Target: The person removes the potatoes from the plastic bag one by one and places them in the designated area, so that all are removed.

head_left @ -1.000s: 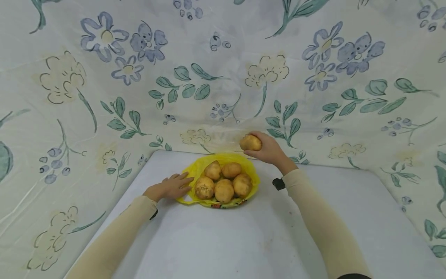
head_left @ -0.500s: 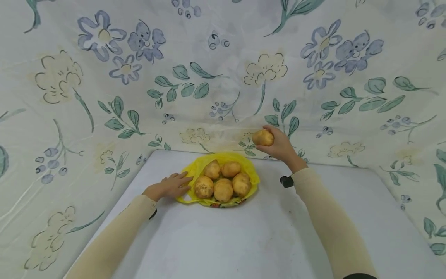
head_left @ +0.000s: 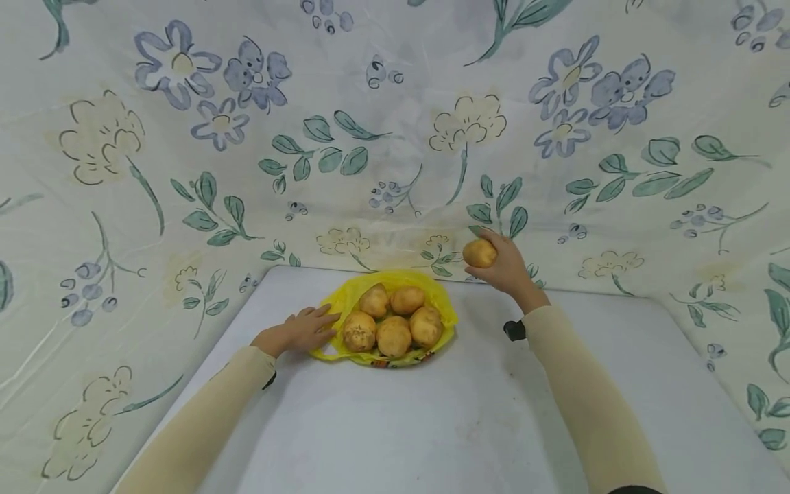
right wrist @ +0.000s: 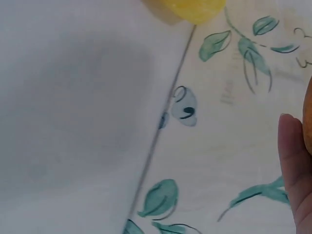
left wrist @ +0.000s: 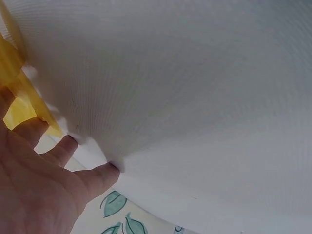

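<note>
In the head view a yellow plastic bag (head_left: 441, 295) lies spread on the table, with several potatoes (head_left: 393, 337) grouped on it. At the bag's left edge my left hand (head_left: 305, 331) rests with its fingers spread. The left wrist view has the fingers (left wrist: 100, 180) of that hand reaching onto the table beside the yellow plastic. My right hand (head_left: 509, 267) holds a single potato (head_left: 479, 253) in the air, right of the bag and near the table's back edge. In the right wrist view only a finger (right wrist: 292, 161) and a sliver of that potato (right wrist: 308, 114) show.
The white table (head_left: 395, 425) extends in front of the bag and to its right, with a few small dark specks. A floral-patterned sheet (head_left: 395, 137) hangs behind the table and along both sides.
My right hand has carried its potato to the right, away from above the bag, rising and then dipping slightly. The left hand and the potatoes on the bag have stayed in place.
</note>
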Demonstrator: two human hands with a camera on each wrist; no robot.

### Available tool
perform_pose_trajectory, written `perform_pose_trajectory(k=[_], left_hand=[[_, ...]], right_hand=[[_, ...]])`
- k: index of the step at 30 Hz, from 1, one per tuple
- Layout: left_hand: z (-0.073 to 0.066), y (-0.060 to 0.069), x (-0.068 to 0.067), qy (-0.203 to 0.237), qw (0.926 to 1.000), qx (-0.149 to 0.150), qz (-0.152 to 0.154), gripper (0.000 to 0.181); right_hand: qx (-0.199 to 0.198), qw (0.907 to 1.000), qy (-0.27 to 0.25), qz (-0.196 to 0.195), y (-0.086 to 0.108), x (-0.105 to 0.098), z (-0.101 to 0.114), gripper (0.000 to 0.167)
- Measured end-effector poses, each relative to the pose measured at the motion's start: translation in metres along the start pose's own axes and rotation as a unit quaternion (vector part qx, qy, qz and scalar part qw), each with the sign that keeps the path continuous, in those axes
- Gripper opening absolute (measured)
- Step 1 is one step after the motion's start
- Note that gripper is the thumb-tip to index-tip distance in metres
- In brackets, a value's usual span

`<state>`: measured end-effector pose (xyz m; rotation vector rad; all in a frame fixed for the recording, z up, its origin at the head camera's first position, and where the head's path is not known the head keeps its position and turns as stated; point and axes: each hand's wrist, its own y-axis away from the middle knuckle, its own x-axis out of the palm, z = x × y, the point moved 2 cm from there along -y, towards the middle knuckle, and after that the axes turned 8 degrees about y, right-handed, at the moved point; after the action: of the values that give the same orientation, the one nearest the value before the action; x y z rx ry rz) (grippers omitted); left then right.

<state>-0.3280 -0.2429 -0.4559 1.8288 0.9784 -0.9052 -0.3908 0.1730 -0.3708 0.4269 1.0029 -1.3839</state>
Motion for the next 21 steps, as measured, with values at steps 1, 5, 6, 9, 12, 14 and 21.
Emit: perform_pose_trajectory(k=[1, 5, 6, 9, 12, 14, 21], left_hand=[[0.000, 0.000, 0.000, 0.003, 1.0000, 0.000, 0.000, 0.056], [0.001, 0.001, 0.000, 0.007, 1.0000, 0.002, 0.000, 0.057], [0.001, 0.001, 0.000, 0.006, 1.0000, 0.001, 0.000, 0.057], [0.002, 0.000, 0.001, 0.003, 1.0000, -0.004, 0.000, 0.057], [0.002, -0.001, 0.001, 0.002, 1.0000, -0.007, -0.001, 0.057], [0.001, -0.001, 0.001, 0.001, 1.0000, -0.006, -0.002, 0.057], [0.001, 0.000, 0.001, 0.001, 1.0000, -0.001, -0.008, 0.055]], right_hand=[[0.006, 1.0000, 0.003, 0.001, 0.001, 0.002, -0.004, 0.079], [0.034, 0.9993, -0.014, 0.002, 0.004, 0.007, -0.015, 0.076], [0.041, 0.9989, -0.022, 0.001, 0.004, 0.008, -0.017, 0.075], [0.063, 0.9972, -0.039, -0.003, 0.006, 0.010, -0.023, 0.074], [0.082, 0.9956, -0.046, -0.001, 0.008, 0.014, -0.028, 0.074], [0.094, 0.9942, -0.052, 0.005, 0.009, 0.017, -0.031, 0.074], [0.124, 0.9896, -0.063, 0.036, 0.010, 0.034, -0.043, 0.084]])
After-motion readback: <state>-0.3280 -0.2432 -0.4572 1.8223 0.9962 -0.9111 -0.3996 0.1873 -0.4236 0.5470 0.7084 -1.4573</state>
